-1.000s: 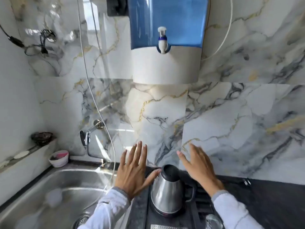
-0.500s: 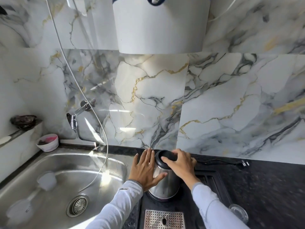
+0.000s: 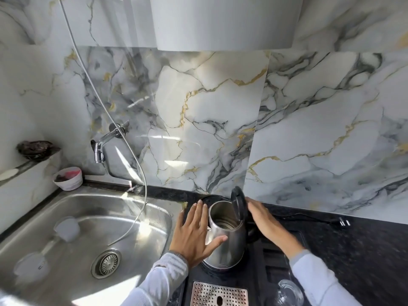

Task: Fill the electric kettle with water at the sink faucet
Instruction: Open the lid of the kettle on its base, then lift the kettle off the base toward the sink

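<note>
Only the head view to go on here. Your kettle [image 3: 227, 235] is sitting on the dark counter [image 3: 364, 250] just right of the sink [image 3: 88, 217], with its black lid [image 3: 238, 204] flipped up, so the mouth is wide open and it looks dry inside.

Your left hand [image 3: 194, 235] is spread flat, fingers loose, palm resting against the kettle's left wall with the thumb across the front. It's steadying, not gripping. Your right hand [image 3: 265, 219] is tucked behind the raised lid near the handle side; I honestly can't tell whether it's closed round the handle or just touching the lid.

The faucet [image 3: 103, 144] is on the back wall over the far left part of the sink, well apart from the kettle, and a thin white hose [image 3: 132, 151] hangs down in between.

For this step I'd get a proper right-hand grip on the handle first, then lift it straight up. Keep the lid upright so it doesn't flop shut on the way. Swing wide of that hose, and line the mouth up under the spout before you open the water.
</note>
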Demonstrator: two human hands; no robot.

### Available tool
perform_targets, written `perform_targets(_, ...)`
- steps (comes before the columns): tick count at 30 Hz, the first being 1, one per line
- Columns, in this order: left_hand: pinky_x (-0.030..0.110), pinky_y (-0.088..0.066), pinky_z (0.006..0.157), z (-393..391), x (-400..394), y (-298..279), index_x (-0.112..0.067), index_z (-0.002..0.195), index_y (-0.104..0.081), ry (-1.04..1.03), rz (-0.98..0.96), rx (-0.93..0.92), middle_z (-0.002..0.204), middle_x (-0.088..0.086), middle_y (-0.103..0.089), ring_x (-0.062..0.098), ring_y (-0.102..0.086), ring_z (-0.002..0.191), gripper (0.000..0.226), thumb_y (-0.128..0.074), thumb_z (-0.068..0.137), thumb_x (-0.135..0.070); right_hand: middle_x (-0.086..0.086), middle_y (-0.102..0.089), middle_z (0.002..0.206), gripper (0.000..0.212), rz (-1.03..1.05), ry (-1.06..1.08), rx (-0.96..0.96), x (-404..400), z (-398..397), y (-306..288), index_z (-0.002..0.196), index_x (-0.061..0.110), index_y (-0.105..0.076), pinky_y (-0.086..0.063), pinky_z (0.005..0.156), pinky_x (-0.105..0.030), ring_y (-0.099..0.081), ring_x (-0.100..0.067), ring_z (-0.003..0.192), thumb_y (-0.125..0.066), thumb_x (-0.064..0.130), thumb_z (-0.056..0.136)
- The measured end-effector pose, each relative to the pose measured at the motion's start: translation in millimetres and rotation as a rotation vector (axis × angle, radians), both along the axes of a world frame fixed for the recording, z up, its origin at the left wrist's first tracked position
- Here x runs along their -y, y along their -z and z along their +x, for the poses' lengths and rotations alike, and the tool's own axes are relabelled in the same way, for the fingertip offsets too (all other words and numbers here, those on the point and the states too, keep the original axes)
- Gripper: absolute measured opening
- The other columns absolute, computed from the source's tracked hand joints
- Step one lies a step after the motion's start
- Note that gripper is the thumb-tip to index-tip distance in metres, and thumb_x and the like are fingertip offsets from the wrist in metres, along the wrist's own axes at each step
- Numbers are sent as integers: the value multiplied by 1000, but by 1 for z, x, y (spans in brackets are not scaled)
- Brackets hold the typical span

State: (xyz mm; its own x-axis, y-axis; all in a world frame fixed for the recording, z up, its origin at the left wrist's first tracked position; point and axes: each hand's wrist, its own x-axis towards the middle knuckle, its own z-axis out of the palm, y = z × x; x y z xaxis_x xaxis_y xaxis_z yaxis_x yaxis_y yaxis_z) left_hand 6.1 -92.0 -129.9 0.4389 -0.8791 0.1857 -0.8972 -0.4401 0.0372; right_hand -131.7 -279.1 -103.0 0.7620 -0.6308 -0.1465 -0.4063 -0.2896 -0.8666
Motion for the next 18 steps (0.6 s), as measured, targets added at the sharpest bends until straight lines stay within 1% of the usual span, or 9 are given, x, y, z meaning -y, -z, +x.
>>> perform_targets(2,53,-44,108,0,0,1,-2,146,-43,1,-7,8,154,16,-44,30,-45,140,103,-23,85,-82,9,-81,121,41,203,-80,91,7,-6,-7,107,31,-81,-46,112,-38,-66,-11,124,-46,49,95)
perform_targets(3,53,-43,109,0,0,1,-2,147,-41,2,-8,8,155,16,-43,30,-44,141,103,-22,85,-83,11,-83,111,37,273,-115,132,12,-8,-11,99,30,-83,-49,103,-30,-70,-5,113,-51,44,87)
perform_targets(5,53,-42,110,0,1,0,-2,148,-40,1,-13,18,156,17,-41,31,-44,142,104,-21,85,-83,14,-82,94,33,314,-226,167,19,-13,-19,88,31,-84,-51,87,-17,-69,1,92,-58,32,67)
perform_targets(6,53,-41,110,0,0,0,-2,148,-39,0,-12,20,156,17,-41,31,-43,142,104,-20,85,-83,15,-80,91,34,296,-288,143,22,-15,-23,89,32,-83,-51,83,-14,-68,1,89,-61,29,62)
perform_targets(8,52,-39,112,-1,1,0,-3,150,-36,-2,-7,20,158,17,-38,31,-40,144,105,-18,84,-83,18,-79,101,42,197,-364,49,23,-17,-24,103,40,-77,-53,88,-17,-70,-2,99,-76,28,63)
perform_targets(9,52,-37,113,-1,1,0,-3,151,-34,-2,-7,20,159,16,-36,31,-39,145,106,-18,84,-83,19,-79,110,51,124,-345,1,22,-17,-20,111,45,-71,-55,94,-22,-71,-3,109,-85,33,64)
perform_targets(12,52,-37,115,0,1,0,-3,152,-32,-4,0,31,159,17,-35,31,-38,145,106,-17,84,-84,14,-73,122,66,-150,-151,25,8,-11,-5,122,41,-61,-58,100,-35,-70,-10,116,-89,57,65)
perform_targets(15,52,-40,113,0,1,-1,-3,151,-33,-5,11,42,159,17,-36,31,-40,144,106,-16,85,-84,14,-70,102,44,-487,-40,139,-2,-7,11,105,34,-60,-59,85,-41,-72,-18,99,-78,63,78)
perform_targets(18,54,-38,114,-1,1,-3,-4,152,-30,-14,42,51,162,17,-31,30,-36,146,107,-13,85,-85,22,-50,64,34,-675,-51,159,5,-5,20,79,39,-48,-51,63,-33,-73,-25,77,-68,66,82)
